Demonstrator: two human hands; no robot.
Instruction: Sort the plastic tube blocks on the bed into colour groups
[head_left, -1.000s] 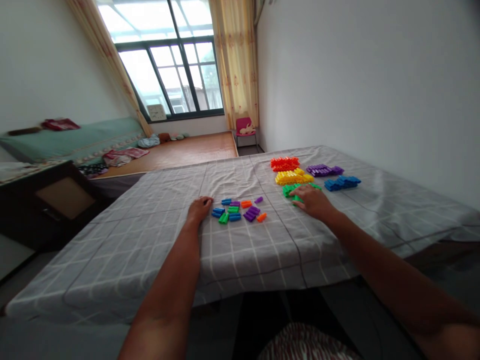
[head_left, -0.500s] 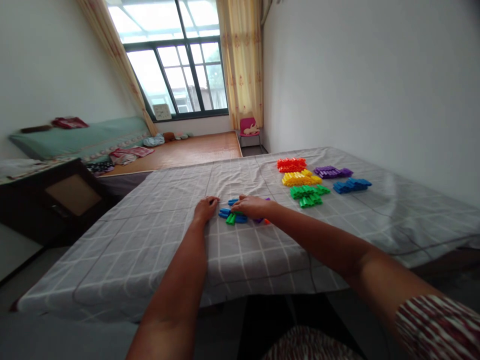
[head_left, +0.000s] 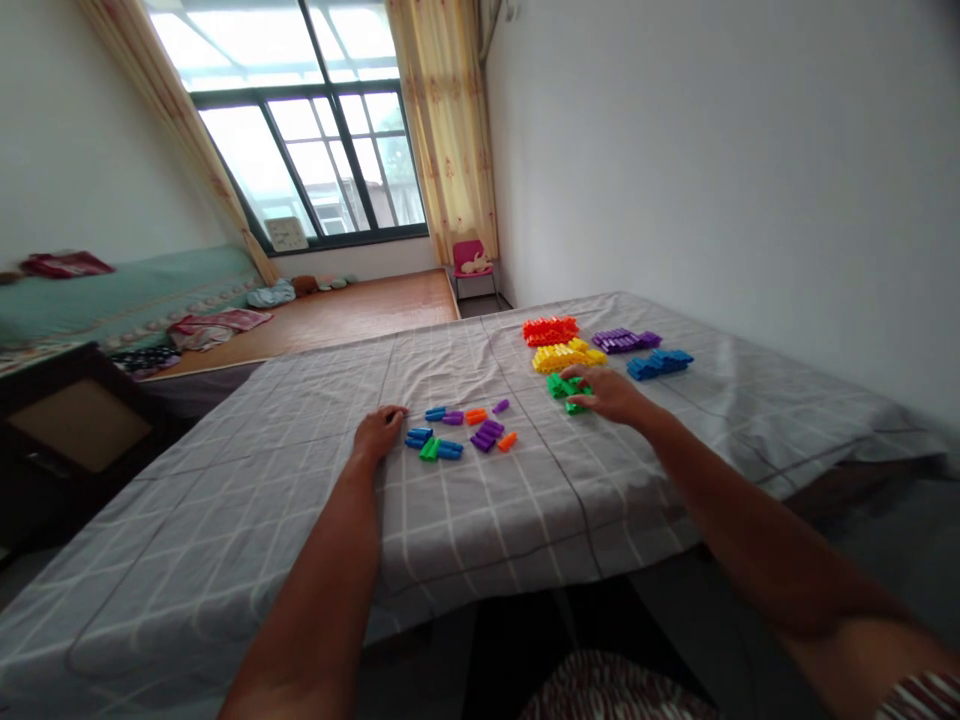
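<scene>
Small plastic tube-like pieces in several colours lie on a grey checked cloth. My left hand (head_left: 379, 432) rests on the cloth, fingers loosely bent and apart, holding nothing I can see. Just right of it is a loose group: blue pieces (head_left: 448, 450), a green piece (head_left: 429, 450), purple pieces (head_left: 487, 435) and orange pieces (head_left: 476, 416). My right hand (head_left: 611, 395) reaches over the green pile (head_left: 559, 386), thumb and fingers closed around green pieces at its right side. The fingers partly hide that pile.
Behind the green pile are sorted piles: yellow (head_left: 562, 357), red (head_left: 550, 331), purple (head_left: 625, 341) and blue (head_left: 660, 364). A white wall (head_left: 712, 180) stands to the right. At the back are a pink chair (head_left: 469, 252) and a bed with a brown mat (head_left: 367, 306).
My right hand has moved right from the loose group to the green pile, uncovering the loose pieces. My left hand stays on the cloth. The whole view has shifted slightly.
</scene>
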